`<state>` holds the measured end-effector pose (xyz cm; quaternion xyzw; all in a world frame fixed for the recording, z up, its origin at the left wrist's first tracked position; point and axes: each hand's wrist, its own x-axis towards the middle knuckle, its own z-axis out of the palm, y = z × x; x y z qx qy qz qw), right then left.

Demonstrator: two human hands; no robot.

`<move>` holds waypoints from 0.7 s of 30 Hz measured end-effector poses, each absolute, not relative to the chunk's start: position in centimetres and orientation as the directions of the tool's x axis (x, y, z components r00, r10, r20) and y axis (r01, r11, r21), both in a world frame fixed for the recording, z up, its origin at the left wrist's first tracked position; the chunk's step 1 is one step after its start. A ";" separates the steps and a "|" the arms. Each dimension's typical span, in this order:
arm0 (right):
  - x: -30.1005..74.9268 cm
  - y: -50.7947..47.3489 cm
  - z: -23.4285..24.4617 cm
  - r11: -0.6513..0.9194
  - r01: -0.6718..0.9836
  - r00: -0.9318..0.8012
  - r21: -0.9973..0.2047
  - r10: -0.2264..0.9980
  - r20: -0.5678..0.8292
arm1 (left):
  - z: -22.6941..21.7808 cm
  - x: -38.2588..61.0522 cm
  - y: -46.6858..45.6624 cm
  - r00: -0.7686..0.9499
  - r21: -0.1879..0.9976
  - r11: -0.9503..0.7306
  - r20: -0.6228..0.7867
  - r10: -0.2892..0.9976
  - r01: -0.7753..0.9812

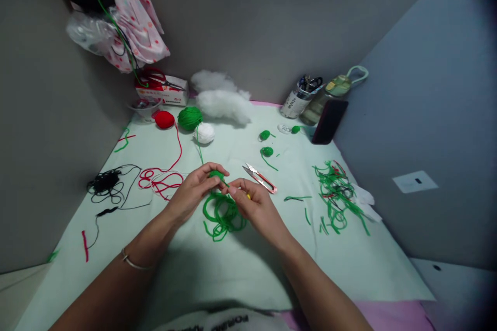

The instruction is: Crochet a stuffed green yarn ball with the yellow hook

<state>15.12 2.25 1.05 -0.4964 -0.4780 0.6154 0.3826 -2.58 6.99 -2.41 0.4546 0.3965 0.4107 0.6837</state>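
Observation:
My left hand (194, 190) pinches a small green crocheted piece (216, 174) above the table's middle. My right hand (254, 207) is closed round a yellow-handled hook (248, 196), its tip at the green piece. A loose coil of green yarn (222, 215) lies under both hands on the pale green cloth (202, 264). A strand runs back toward the green yarn ball (190, 117). Small thread snips (259, 178) lie just right of my right hand.
Red yarn ball (164, 119), white yarn ball (204, 133) and white stuffing (224, 98) sit at the back. Black yarn tangle (104, 183) and red strands (161, 181) lie left. Green scraps (337, 196) lie right. A tin (295, 101), bottle (330, 95) and dark phone (329, 121) stand back right.

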 end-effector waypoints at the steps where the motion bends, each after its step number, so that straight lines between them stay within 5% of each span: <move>1: 15.0 2.1 1.1 -0.250 0.002 -0.221 -0.968 0.944 -0.244 | -2.4 -2.4 6.9 0.337 0.955 0.232 -0.160 0.928 -0.186; 9: 13.2 1.1 0.6 -0.033 0.343 -0.188 -0.939 0.977 -0.103 | -3.6 -1.1 7.3 0.171 0.988 0.133 -0.118 0.978 -0.077; 17: 17.2 -0.4 4.8 -0.231 0.201 -0.510 -0.952 0.805 -0.303 | -3.6 -4.1 9.2 -0.090 0.970 0.110 -0.133 0.987 -0.216; 21: 21.0 -3.2 6.4 -0.047 0.310 -0.547 -0.949 0.808 -0.219 | -3.3 -5.7 10.2 -0.200 0.962 0.085 -0.139 0.970 -0.259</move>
